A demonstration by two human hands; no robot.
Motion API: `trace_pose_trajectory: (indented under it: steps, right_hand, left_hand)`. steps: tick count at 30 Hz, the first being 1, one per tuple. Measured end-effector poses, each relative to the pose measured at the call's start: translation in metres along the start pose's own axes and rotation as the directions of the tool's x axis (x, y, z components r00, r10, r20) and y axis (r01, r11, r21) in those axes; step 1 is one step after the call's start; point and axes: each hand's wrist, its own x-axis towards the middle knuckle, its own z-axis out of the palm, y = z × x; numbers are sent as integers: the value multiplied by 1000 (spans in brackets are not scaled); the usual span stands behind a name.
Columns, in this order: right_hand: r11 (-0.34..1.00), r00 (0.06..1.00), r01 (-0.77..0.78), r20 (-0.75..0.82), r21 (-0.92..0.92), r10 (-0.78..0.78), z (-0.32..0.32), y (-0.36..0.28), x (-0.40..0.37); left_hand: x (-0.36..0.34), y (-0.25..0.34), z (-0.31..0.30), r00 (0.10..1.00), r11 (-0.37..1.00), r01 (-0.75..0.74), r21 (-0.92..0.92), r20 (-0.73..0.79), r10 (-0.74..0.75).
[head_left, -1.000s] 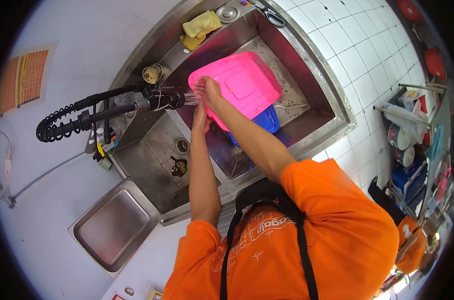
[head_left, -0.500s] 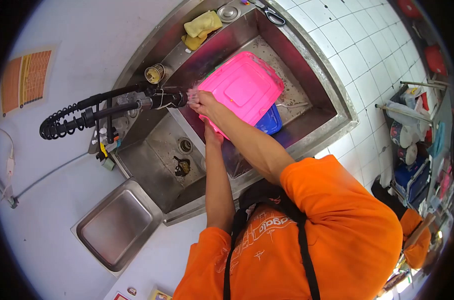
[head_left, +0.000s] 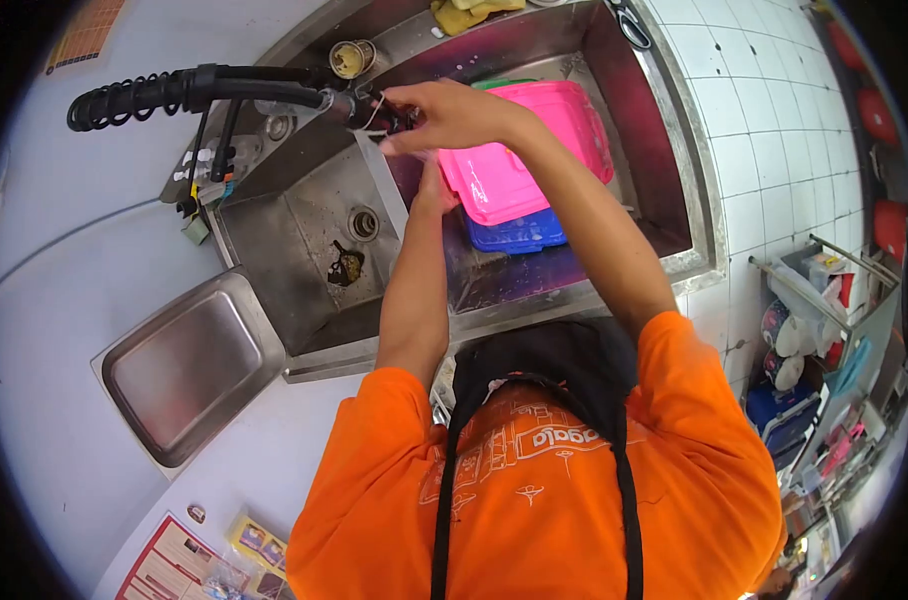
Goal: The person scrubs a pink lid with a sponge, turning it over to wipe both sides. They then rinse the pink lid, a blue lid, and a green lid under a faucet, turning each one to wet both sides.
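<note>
A pink plastic lid [head_left: 529, 140] lies tilted in the right sink basin, partly over a blue plastic lid [head_left: 519, 234]. A sliver of something green [head_left: 504, 83] shows behind its far edge. My left hand [head_left: 437, 190] is closed on the pink lid's near left edge, its fingers mostly hidden beneath. My right hand [head_left: 449, 112] is at the end of the black spray faucet [head_left: 359, 108], thumb and fingers on either side of the nozzle. The nozzle is partly hidden by this hand.
The left basin [head_left: 304, 215] has a drain and a dark scrap near it. A metal tray [head_left: 189, 365] lies left of the sink. Scissors [head_left: 632, 28] rest on the far right rim; yellow cloths [head_left: 474, 14] and a metal cup [head_left: 352, 60] sit along the back.
My right hand has left the pink lid and moved up to the faucet nozzle. More of the blue lid shows. The camera view has shifted, and my left hand stays at the pink lid.
</note>
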Motion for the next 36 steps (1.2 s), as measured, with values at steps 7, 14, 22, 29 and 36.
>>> trace_pose_trajectory:
  steps: [7, 14, 22, 29, 36]
  right_hand:
    - [930, 994, -82, 42, -357, 104, -5, -13, -2]
    - [934, 992, -80, 68, -349, 110, 2, -13, -11]
    - [945, 963, -141, 182, -296, 200, 6, -23, -19]
    - [940, 962, -129, 192, -315, 197, 5, -30, -20]
    - [845, 939, -169, 177, -507, 294, -42, -38, -37]
  left_hand:
    - [9, 9, -14, 996, 994, 89, 58, -25, -88]
    - [44, -6, -46, 997, 996, 68, 61, 17, -69]
    - [25, 18, -11, 975, 976, -149, -156, 140, 171]
    - [24, 15, -10, 988, 990, -120, -79, 86, 127]
    - [17, 1, -10, 994, 995, 33, 97, -107, -22]
